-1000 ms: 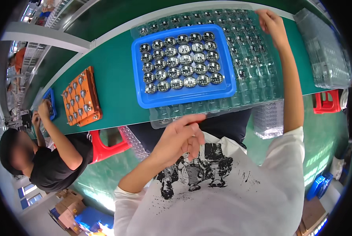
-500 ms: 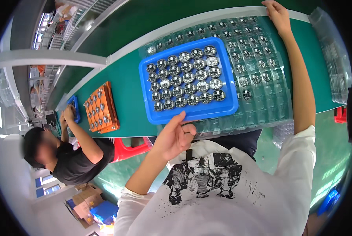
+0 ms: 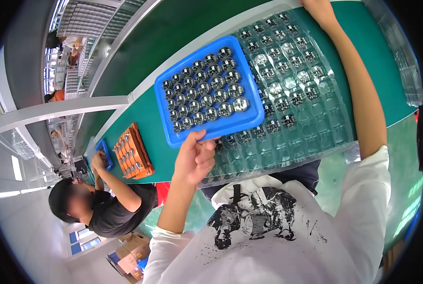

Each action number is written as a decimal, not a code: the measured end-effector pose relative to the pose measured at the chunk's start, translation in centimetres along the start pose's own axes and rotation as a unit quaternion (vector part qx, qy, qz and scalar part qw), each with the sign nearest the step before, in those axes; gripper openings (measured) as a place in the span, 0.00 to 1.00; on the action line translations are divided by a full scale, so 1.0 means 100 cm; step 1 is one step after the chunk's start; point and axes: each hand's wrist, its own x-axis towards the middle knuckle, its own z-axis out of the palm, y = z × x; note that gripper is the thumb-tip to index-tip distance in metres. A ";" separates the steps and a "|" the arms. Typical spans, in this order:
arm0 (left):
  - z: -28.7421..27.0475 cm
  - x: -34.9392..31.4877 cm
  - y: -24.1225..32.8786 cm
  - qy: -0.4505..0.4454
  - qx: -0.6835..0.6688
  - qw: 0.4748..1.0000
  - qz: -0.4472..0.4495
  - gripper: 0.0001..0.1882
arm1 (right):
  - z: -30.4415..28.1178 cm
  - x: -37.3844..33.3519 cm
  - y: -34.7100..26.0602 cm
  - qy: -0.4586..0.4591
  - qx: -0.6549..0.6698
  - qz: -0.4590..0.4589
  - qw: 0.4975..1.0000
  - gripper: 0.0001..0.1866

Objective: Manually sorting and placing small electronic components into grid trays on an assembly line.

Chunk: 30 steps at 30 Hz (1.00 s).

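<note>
Head view: a green workbench [image 3: 384,80] runs beneath and out to both sides of the blue tray [image 3: 235,122], which serves here as the landmark. Left of the blue tray, a co-worker [image 3: 117,213] in a black cap and black short-sleeved top sits at the same bench. Next in size comes a clear plastic blister tray [image 3: 318,118]; it lies partly under the blue tray and reaches out to its right, with many of the pockets farther from the wearer filled. Well to the right of the blue tray stand stacked clear trays [image 3: 395,52], cut by the dark rim of the lens. An orange fixture [image 3: 143,144] studded with metallic pieces rests to the left of the blue tray, and beyond it a smaller blue tray [image 3: 109,156] lies by the co-worker's hands. At the near edge of the blue tray is the wearer's left hand [image 3: 195,158], its thumb laid over the rim and the other fingers curled close below, pinching that edge. Beyond the blue tray's right side, the right hand [image 3: 318,13] is at the bench's far border; its fingertips are cropped, so I cannot tell whether they are spread or pressed together. Smallest are the round glassy modules [image 3: 219,96], ranked inside the blue tray in five rows of six.
</note>
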 end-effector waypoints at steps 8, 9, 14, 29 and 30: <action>0.004 0.034 0.056 -0.014 0.000 0.999 0.038 0.21 | 0.004 -0.003 -0.008 -0.006 -0.003 0.017 1.000 0.12; 0.005 0.040 0.065 -0.031 -0.008 0.999 0.041 0.21 | 0.004 -0.003 -0.012 -0.017 -0.001 0.036 0.999 0.12; 0.028 0.080 0.109 -0.022 -0.040 0.998 0.051 0.20 | 0.005 -0.006 0.004 0.017 -0.007 0.010 1.000 0.11; 0.069 0.160 0.219 0.028 -0.006 0.986 0.166 0.22 | 0.001 -0.010 -0.020 -0.003 0.007 0.046 0.999 0.10; 0.063 0.162 0.227 0.030 0.011 0.986 0.165 0.21 | 0.001 -0.010 -0.022 -0.014 0.004 0.052 0.999 0.10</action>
